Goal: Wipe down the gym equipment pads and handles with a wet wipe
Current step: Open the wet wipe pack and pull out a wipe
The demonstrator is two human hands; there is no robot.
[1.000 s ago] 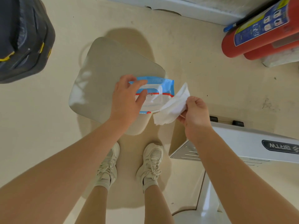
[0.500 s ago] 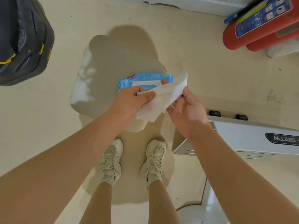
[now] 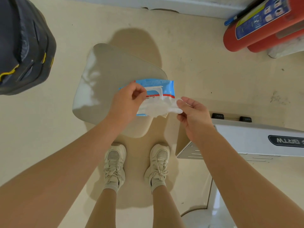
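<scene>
Right hand [image 3: 194,116] is pinching the wet wipe [image 3: 162,110] in its fingers, bunched up just over the blue crinkly pack [image 3: 158,87] that the left hand [image 3: 126,102] is gripping above the smooth grey pad [image 3: 107,76]. Wipe's looking limp, damp and light, probably tears easily, so I'd be grabbing a folded edge.

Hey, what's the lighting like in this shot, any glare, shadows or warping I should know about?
Head view: bright light puts a white glare patch on the left of the grey seat pad; its shadow and the person's fall on the beige floor; wide-angle warping bends the edges, so the fire extinguisher leans; the wet wipe in the right hand looks softly blurred.
</scene>
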